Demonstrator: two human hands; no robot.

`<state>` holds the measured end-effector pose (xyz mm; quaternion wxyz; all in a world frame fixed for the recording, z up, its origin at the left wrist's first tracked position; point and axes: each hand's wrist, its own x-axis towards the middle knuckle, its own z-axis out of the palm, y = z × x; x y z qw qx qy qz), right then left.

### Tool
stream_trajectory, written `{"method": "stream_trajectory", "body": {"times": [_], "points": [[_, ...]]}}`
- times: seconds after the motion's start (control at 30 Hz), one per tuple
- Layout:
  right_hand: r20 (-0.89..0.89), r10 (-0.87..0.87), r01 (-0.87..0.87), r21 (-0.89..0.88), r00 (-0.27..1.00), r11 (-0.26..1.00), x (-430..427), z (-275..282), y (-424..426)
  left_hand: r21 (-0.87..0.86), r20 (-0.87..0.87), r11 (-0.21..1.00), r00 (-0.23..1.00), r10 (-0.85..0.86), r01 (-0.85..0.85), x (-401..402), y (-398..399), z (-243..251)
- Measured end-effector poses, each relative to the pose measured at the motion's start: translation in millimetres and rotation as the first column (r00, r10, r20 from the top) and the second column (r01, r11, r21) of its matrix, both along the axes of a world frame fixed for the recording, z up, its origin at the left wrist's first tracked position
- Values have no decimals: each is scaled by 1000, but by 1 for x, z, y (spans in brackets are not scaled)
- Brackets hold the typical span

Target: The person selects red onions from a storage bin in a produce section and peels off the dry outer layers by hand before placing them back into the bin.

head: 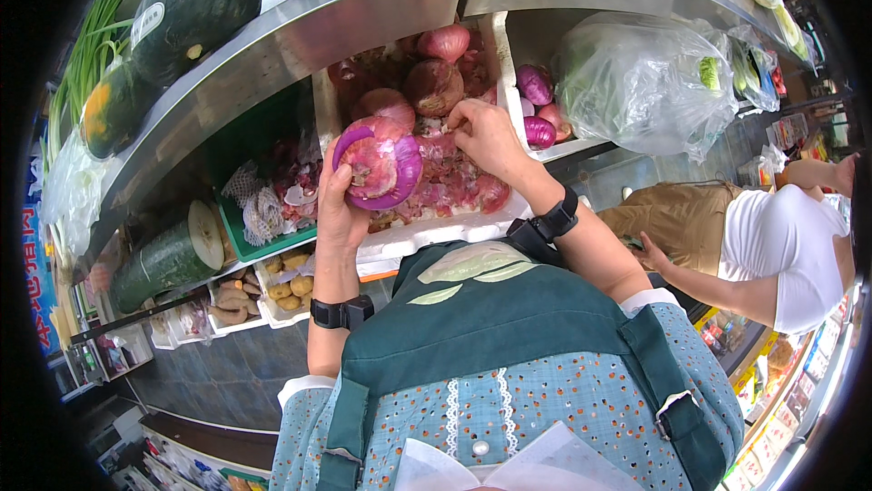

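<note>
My left hand (342,194) holds a large red onion (378,167) above a white foam box (453,235). Part of its dry outer skin is off, baring glossy purple flesh; the root end faces up. To its right, my right hand (489,137) hangs over the box with thumb and fingertips drawn together. Whether a scrap of skin is between them I cannot tell. Inside the box, several unpeeled onions (434,88) sit toward the back, and loose papery onion skins (443,174) cover much of the rest.
On the left stands a green crate (235,235) with skins and foam netting. Right of the box are peeled red onions (535,85) and a plastic bag of greens (640,82). A steel shelf edge (293,48) runs above, bearing pumpkins (197,14). A person (770,246) stands at right.
</note>
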<state>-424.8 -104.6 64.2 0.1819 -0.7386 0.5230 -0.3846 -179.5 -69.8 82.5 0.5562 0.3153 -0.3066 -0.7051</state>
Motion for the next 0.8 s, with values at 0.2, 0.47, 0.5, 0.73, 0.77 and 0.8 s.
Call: {"method": "stream_trajectory", "body": {"times": [0.2,0.47,0.5,0.73,0.77,0.8], "points": [[-30,175,-176,-7,984,984,8,40,8,-69,143,998,990,-3,13,1,-1,1],[-118,283,-307,-384,952,871,19,60,17,-97,212,995,977,7,14,-3,0,3],[-164,270,-314,-395,949,863,19,59,17,-91,214,996,977,9,11,-3,0,3],[-275,272,-366,-389,922,846,19,61,17,-141,343,989,939,16,35,-2,0,5],[-243,273,-351,-389,931,852,18,57,14,-148,346,988,938,12,41,-3,1,6],[-210,275,-338,-388,938,857,18,55,13,-154,349,987,937,10,46,-3,1,7]]}}
